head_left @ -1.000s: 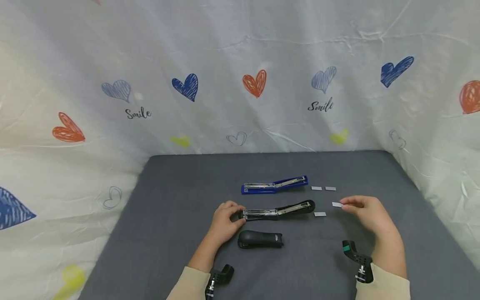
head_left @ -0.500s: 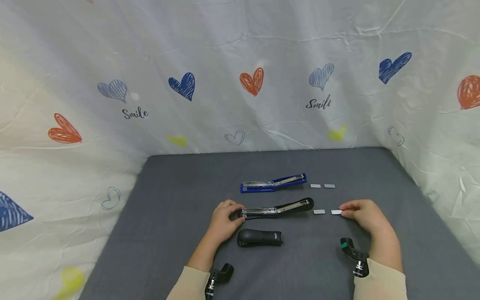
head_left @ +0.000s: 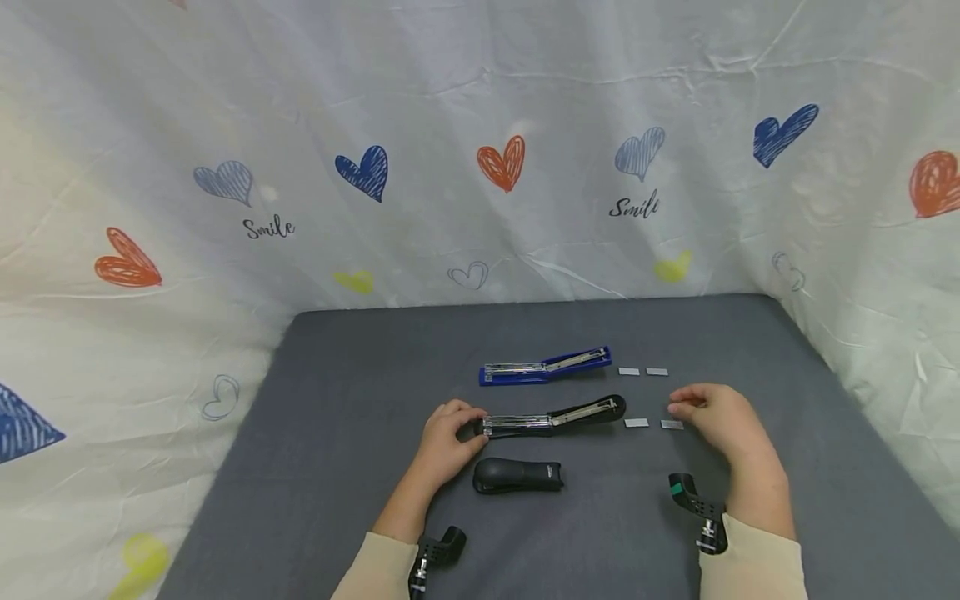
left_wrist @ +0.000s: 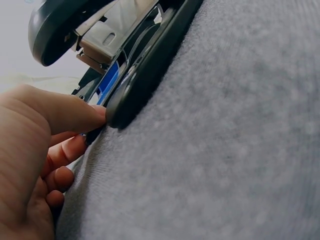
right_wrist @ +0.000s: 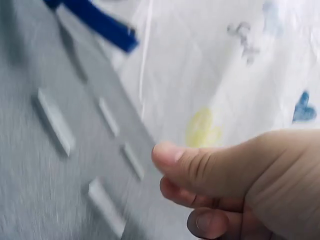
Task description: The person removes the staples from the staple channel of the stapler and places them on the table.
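My left hand [head_left: 448, 443] pinches the left end of an opened black stapler [head_left: 517, 432]. In the left wrist view the thumb presses on the end of its dark base [left_wrist: 150, 75]; the other fingers curl below and behind. My right hand [head_left: 726, 421] hovers just above and right of a pale strip of staples [head_left: 672, 425], its thumb and fingers loosely bent and holding nothing. Another staple strip [head_left: 636, 423] lies between that one and the stapler's right end. Behind, an opened blue stapler [head_left: 516, 380] lies with two staple strips [head_left: 628, 372] to its right.
A closed black stapler [head_left: 517, 476] lies in front of the opened black one, near my left forearm. The grey cloth-covered table [head_left: 375, 358] ends at a pale curtain [head_left: 435, 242] printed with hearts. Small wrist cameras [head_left: 697, 504] sit on both wrists.
My right hand lowered its staple strip to the table beside the other one, let go of it and lifted slightly away. The left hand kept its grip on the black stapler.
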The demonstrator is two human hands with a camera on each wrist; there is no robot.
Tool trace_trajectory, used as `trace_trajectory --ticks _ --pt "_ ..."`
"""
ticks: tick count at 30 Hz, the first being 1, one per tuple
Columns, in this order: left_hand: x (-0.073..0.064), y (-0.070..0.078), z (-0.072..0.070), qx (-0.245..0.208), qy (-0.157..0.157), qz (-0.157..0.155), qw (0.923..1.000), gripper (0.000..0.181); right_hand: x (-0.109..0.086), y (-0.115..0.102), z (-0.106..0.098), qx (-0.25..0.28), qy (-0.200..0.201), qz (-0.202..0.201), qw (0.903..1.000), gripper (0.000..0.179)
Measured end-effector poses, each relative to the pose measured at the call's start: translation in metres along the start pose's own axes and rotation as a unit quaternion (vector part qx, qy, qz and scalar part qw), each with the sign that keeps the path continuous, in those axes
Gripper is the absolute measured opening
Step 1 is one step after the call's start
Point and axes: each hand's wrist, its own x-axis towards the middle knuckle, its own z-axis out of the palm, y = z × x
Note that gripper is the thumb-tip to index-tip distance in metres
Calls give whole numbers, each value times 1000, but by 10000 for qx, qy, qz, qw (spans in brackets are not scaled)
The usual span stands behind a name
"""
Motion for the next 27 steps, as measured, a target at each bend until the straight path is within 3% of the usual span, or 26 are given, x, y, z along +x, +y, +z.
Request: trace_trajectory --ticks 4,9,14,16,22,24,27 --pt "1 0 -5 -81 -157 -32 9998 35 0 -29 1 31 -1 -263 9996 30" --pt "-3 2 -16 -548 -396 -96 9977 43 -7 -60 6 74 71 -678 9976 27" --pt "-14 9 -28 -850 -409 37 9955 32 -16 -81 13 62 332 -1085 9935 20" --pt "-20 12 -32 -851 -654 123 9941 28 -18 -89 16 22 458 -1321 9902 17" --pt "-36 18 -36 -430 -1990 254 9787 38 -25 -117 37 -180 508 -2186 9743 8" --pt "-38 19 -34 -212 -2131 265 9764 43 -28 -129 49 -289 399 -2467 9678 7" --pt "-38 20 -30 -60 -2055 316 9781 42 -36 -146 70 -462 126 -2788 9592 7"
